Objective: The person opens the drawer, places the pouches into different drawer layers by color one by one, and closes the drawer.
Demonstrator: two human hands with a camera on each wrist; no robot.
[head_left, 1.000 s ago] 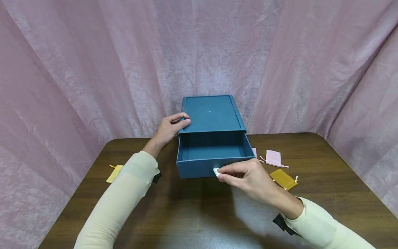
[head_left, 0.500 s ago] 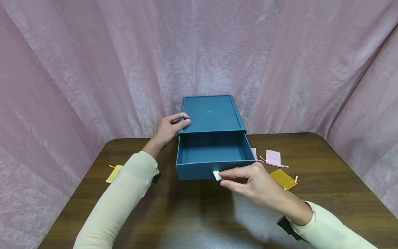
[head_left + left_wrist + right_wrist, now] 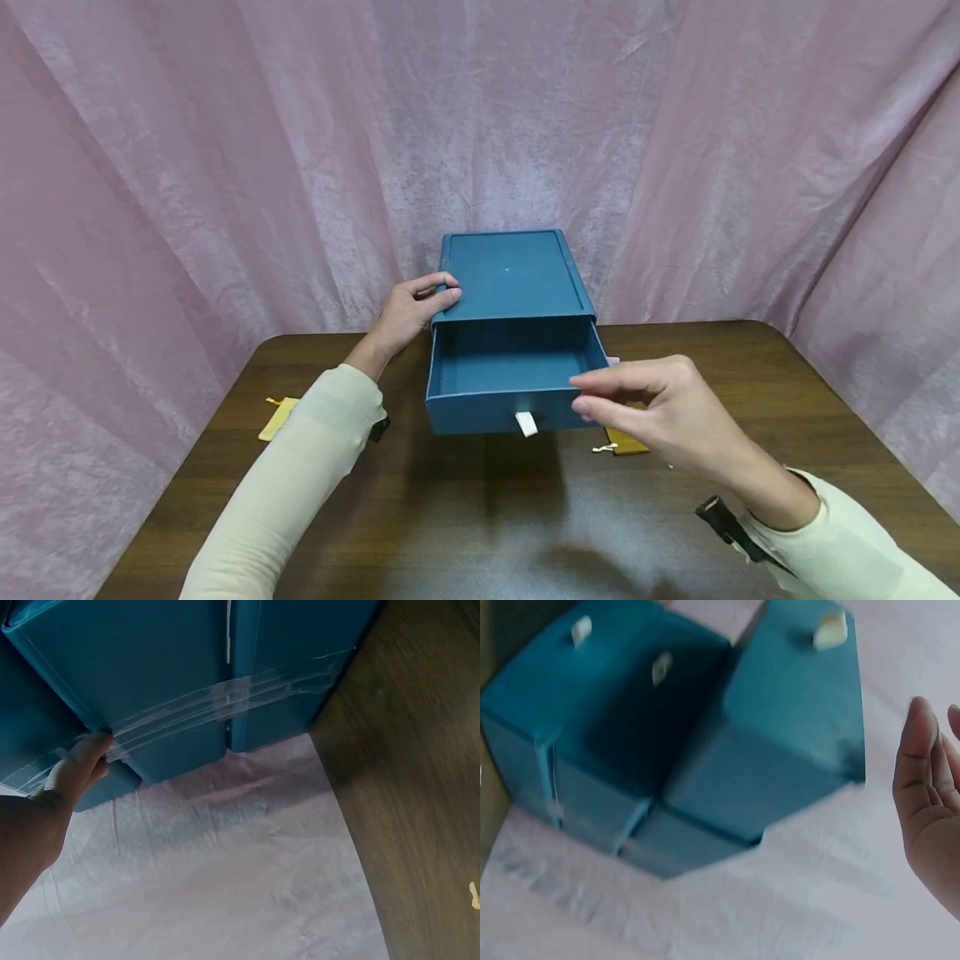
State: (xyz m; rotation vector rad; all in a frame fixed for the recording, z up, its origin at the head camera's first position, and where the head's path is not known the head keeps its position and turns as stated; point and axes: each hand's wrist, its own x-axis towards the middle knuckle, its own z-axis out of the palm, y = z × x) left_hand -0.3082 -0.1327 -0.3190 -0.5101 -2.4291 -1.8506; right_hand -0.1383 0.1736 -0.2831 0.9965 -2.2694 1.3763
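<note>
A blue plastic drawer unit (image 3: 513, 273) stands on the table with its top drawer (image 3: 480, 414) pulled out and bare inside. A white tab (image 3: 527, 423) hangs from that drawer's front. My left hand (image 3: 405, 312) holds the unit's upper left edge, thumb and fingertips bent over the top. In the left wrist view, clear tape (image 3: 247, 697) runs across the unit's side, close by the fingers. My right hand (image 3: 667, 408) hovers off the drawer's right front corner, thumb and index finger apart, with nothing between them.
A gold drawstring pouch (image 3: 626, 442) lies at the right, partly behind the right hand. A pale yellow pouch (image 3: 277, 419) lies by the left forearm. A pink sliver (image 3: 613, 361) shows beside the drawer. Pink curtain (image 3: 480, 117) hangs behind the table.
The drawer slid slightly further out at first. My right hand has since let go of the white tab and moved right, now covering the pink pouch. My left hand has stayed in place.
</note>
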